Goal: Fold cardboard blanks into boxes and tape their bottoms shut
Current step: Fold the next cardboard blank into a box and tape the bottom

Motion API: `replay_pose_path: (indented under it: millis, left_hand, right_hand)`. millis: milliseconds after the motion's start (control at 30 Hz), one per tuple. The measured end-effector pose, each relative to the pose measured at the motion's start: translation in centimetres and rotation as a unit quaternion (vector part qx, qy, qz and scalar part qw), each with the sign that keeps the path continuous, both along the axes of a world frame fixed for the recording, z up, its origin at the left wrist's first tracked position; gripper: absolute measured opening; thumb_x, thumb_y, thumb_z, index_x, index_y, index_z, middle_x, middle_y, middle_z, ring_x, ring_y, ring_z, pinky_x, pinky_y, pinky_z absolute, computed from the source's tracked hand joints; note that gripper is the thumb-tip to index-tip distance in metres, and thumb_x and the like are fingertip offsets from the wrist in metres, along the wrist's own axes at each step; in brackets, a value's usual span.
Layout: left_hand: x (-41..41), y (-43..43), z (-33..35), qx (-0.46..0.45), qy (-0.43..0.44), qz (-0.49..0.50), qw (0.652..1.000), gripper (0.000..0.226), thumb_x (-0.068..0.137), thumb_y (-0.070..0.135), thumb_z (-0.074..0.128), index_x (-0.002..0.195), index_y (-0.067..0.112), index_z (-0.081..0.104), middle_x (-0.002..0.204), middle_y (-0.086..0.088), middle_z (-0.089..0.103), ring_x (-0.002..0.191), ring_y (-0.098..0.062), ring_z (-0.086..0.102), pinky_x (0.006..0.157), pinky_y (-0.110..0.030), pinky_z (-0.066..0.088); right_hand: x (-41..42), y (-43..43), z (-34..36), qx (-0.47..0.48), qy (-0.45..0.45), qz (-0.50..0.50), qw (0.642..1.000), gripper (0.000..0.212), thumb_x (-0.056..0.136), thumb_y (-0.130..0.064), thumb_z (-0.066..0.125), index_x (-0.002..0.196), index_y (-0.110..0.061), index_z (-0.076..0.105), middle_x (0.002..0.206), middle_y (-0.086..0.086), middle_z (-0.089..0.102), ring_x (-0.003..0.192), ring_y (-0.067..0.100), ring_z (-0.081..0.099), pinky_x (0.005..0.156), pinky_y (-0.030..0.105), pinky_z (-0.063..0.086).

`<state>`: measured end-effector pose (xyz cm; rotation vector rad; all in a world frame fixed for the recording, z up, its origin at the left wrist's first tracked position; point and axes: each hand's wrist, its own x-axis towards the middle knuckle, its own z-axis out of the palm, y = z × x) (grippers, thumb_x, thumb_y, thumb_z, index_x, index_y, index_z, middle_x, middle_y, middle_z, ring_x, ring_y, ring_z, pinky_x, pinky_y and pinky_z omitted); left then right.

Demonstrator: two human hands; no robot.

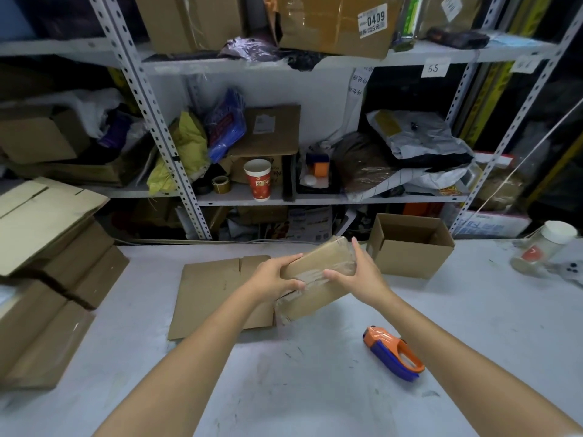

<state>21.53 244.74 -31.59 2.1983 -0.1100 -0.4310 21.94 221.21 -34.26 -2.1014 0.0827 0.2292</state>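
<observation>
Both hands grip the taped box above the table — left hand near, right hand far.

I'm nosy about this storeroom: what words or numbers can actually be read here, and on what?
"0409", with "5元" beneath: white sticker on the top-shelf box.
"55": paper tag on the shelf edge.
Print on the red cup and all other labels: too blurred to read.
Held taped box: no print visible.

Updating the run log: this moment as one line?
box: taped, tilted | left hand: grips box | right hand: grips box | tape dispenser: on table, untouched
</observation>
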Motion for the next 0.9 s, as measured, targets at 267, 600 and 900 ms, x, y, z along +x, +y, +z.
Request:
replay_pose_path:
  millis: [267, 600, 900]
  left_hand:
    - [-0.1, 0.6, 0.9, -0.143, -0.019, 0.159, 0.977, 0.072, 0.091, 0.038, 0.070, 0.153, 0.029, 0.036, 0.157, -0.002, 0.037, 0.143, -0.023, 0.035, 0.116, -0.045, 0.036]
    - [-1.3, -0.6, -0.6, -0.170, 0.014, 0.113, 0.979, 0.052, 0.096, 0.023, 0.066, 0.144, 0.023, 0.047, 0.122, 0.003, 0.065, 0.105, -0.009, 0.063, 0.088, -0.026, 0.055]
    - [-0.8, -0.5, 1.6, -0.101, 0.080, -0.021, 0.991, 0.040, 0.094, 0.015, 0.065, 0.130, 0.033, 0.060, 0.116, 0.005, 0.069, 0.109, -0.016, 0.065, 0.097, -0.037, 0.055]
  right_hand:
    - [-1.2, -1.4, 0.0, 0.202, -0.007, -0.118, 0.972, 0.056, 0.087, -0.037, 0.074, 0.135, -0.022, 0.050, 0.115, -0.009, 0.064, 0.101, 0.005, 0.061, 0.076, 0.021, 0.051]
    - [-2.4, -0.7, -1.2, 0.174, 0.076, -0.138, 0.972, 0.080, 0.080, -0.061, 0.071, 0.143, -0.020, 0.044, 0.135, -0.001, 0.056, 0.114, 0.017, 0.057, 0.096, 0.040, 0.052]
    - [-3.2, -0.7, 0.7, -0.057, 0.050, 0.107, 0.991, 0.078, 0.068, -0.064, 0.079, 0.137, -0.046, 0.047, 0.126, -0.020, 0.061, 0.110, 0.004, 0.060, 0.096, 0.038, 0.055]
